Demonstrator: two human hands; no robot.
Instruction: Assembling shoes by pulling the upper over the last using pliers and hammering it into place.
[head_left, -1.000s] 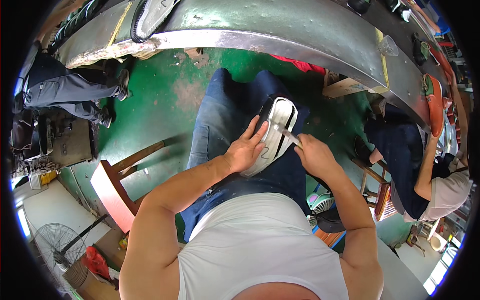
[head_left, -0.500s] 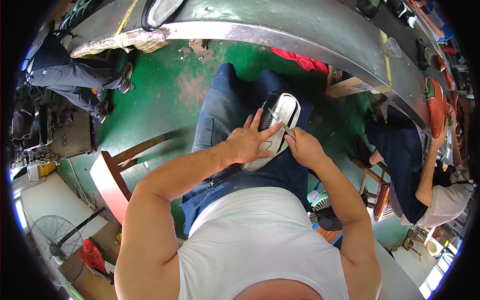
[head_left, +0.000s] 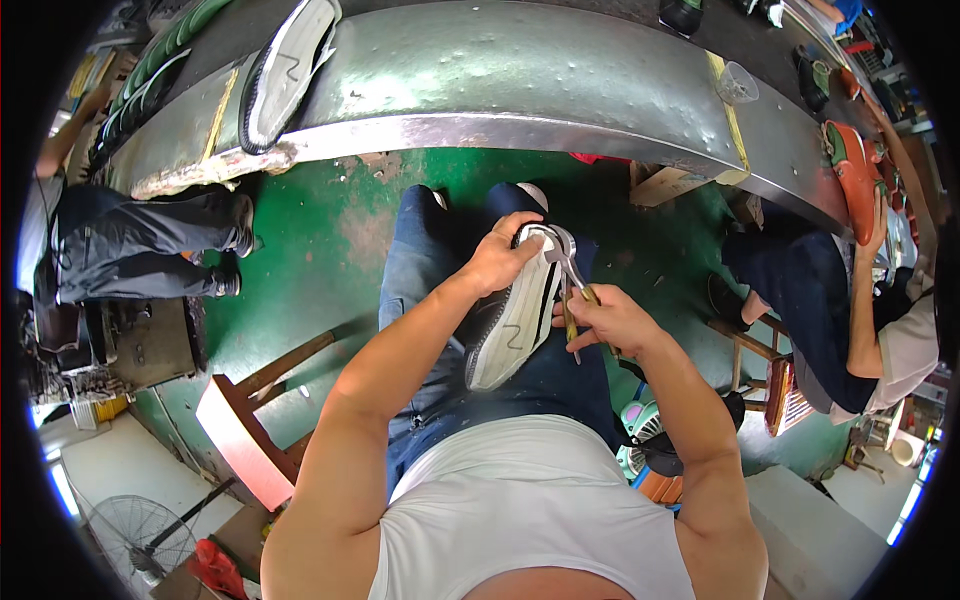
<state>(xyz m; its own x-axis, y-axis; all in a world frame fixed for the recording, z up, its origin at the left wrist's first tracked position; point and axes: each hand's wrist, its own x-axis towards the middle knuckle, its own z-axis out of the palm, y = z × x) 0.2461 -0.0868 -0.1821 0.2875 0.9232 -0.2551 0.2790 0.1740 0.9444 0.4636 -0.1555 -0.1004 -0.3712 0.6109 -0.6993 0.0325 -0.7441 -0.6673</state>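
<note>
At the one o'clock end of the shoe [head_left: 512, 335], gripped by the left hand [head_left: 500, 258], pincers [head_left: 570, 262] held in the right hand [head_left: 612, 322] are set.

White sleeveless top [head_left: 540, 500]; blue jeans [head_left: 403, 255], faded along left leg; pale-toed shoes [head_left: 535, 194].

Person's hands [head_left: 500, 257] [head_left: 620, 322]: two. Pincers [head_left: 571, 265]: one pair. White-bottomed shoes [head_left: 508, 338] [head_left: 287, 80]: two, one on lap [head_left: 405, 270], one on tabletop [head_left: 520, 75]. Clear cup [head_left: 737, 84]: one. Yellow strips [head_left: 219, 115] [head_left: 733, 118]: two. Wire-caged fan [head_left: 142, 530]: one.
</note>
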